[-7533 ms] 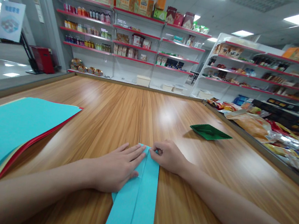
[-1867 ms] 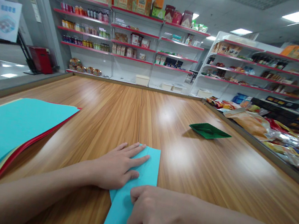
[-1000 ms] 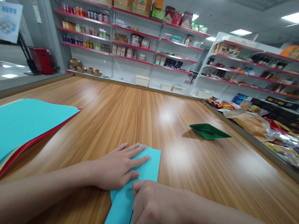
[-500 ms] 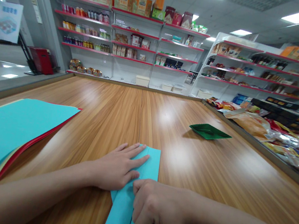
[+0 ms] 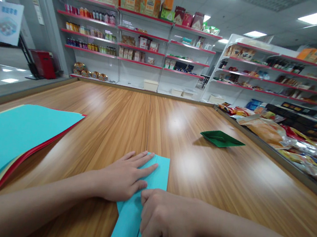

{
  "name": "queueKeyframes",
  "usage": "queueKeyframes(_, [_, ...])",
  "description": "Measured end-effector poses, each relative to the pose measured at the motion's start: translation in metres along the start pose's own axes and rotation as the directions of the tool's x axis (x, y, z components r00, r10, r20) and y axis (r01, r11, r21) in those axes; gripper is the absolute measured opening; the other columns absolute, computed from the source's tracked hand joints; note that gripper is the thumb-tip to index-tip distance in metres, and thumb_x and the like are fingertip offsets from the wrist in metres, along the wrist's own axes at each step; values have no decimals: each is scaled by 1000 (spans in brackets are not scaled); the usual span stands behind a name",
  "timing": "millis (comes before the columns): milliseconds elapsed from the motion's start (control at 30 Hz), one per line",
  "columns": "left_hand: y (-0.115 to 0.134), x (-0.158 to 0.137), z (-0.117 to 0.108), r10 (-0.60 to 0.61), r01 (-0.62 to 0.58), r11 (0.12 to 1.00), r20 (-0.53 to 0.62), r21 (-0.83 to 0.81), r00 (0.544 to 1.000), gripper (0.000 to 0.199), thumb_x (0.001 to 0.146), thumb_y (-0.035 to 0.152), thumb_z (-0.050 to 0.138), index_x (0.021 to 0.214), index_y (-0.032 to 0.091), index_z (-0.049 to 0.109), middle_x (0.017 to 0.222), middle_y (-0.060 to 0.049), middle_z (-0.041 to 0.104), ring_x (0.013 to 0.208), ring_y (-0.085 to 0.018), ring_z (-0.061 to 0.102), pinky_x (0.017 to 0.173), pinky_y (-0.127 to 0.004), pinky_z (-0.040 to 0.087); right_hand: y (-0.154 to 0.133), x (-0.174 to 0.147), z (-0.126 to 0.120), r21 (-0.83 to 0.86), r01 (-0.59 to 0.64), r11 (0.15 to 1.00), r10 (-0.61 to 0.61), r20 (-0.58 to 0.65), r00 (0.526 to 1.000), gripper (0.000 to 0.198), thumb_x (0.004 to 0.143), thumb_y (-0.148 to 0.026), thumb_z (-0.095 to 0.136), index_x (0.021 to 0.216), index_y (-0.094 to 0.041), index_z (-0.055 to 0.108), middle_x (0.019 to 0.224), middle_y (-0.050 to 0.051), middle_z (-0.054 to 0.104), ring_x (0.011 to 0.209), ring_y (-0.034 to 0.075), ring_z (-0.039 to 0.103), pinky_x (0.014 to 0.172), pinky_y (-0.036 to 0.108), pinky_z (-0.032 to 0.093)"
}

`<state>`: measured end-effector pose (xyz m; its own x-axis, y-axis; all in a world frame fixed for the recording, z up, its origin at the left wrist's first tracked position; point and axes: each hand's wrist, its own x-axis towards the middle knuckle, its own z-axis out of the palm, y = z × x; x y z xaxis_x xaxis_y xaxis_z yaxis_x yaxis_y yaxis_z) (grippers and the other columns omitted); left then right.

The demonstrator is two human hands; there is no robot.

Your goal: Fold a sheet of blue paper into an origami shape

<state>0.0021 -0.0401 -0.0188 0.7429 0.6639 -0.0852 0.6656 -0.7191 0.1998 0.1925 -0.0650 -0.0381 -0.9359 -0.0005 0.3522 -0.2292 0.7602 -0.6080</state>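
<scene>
A folded sheet of light blue paper [image 5: 126, 227] lies on the table in front of me, long side running away from me, with a lengthwise fold line. My left hand [image 5: 126, 176] is open and rests flat over its upper left part, fingers spread. Over the lower right part, my right hand [image 5: 169, 222] is closed, its fingers curled against the paper near the close end. Its thumb and index tip meet low at the paper's edge, partly hidden by the hand itself.
A stack of coloured paper [image 5: 13, 142], blue on top with red and cream below, lies on the left. A green folded paper piece [image 5: 222, 139] sits at the right on the wooden table [image 5: 110, 114]. Bagged snacks [image 5: 297, 147] lie beyond the right rim; stocked shelves [image 5: 142, 34] stand behind.
Almost nothing differs. Both hands and the blue paper hold their places; the whole view has shifted very slightly.
</scene>
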Motion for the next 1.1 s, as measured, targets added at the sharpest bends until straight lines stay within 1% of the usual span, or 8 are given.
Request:
queueKeyframes(167, [1, 0, 0, -3, 3, 1000, 7, 2, 1000, 56, 96, 46, 29, 147, 26, 18, 155, -9, 5, 141, -29, 3, 112, -51, 14, 1, -1, -1, 5, -32, 999, 32, 8, 999, 25, 79, -32, 58, 79, -14, 75, 56, 1, 68, 43, 6, 49, 54, 21, 35])
queueKeyframes(367, [0, 1, -1, -5, 5, 1000, 9, 4, 1000, 56, 97, 46, 29, 147, 26, 18, 155, -10, 4, 141, -28, 2, 112, -51, 13, 2, -2, -2, -12, -40, 999, 40, 27, 999, 24, 79, -32, 58, 80, -14, 75, 56, 0, 68, 44, 6, 50, 55, 20, 36])
queueKeyframes(533, [0, 1, 0, 8, -8, 1000, -3, -2, 1000, 55, 97, 47, 28, 147, 26, 18, 155, -9, 5, 141, -28, 3, 112, -50, 13, 1, -2, -2, -19, -81, 997, 82, 59, 995, 25, 79, -34, 58, 82, -15, 75, 57, 1, 68, 45, 6, 50, 55, 20, 36])
queueKeyframes(700, [0, 0, 0, 8, -8, 1000, 0, -6, 1000, 56, 97, 48, 26, 147, 25, 19, 154, -10, 5, 141, -29, 3, 112, -51, 13, -2, -1, -3, -24, -125, 992, 126, 44, 991, 24, 77, -35, 60, 80, -16, 75, 58, 0, 69, 44, 6, 49, 55, 20, 36])
queueKeyframes(933, [-1, 1, 0, 12, -12, 1000, 5, 4, 1000, 56, 97, 48, 26, 147, 25, 18, 154, -10, 5, 141, -28, 2, 112, -51, 13, -1, -1, -3, -24, -74, 997, 75, 20, 997, 26, 79, -34, 59, 80, -15, 75, 54, 1, 66, 41, 6, 45, 53, 20, 34])
queueKeyframes(1100, [-1, 1, 0, 6, -6, 1000, 3, 11, 1000, 57, 97, 48, 25, 148, 25, 17, 154, -11, 5, 141, -29, 3, 112, -52, 13, -2, 0, -4, -20, -84, 996, 84, 24, 996, 25, 79, -33, 59, 80, -14, 76, 55, 1, 66, 43, 5, 46, 53, 20, 34])
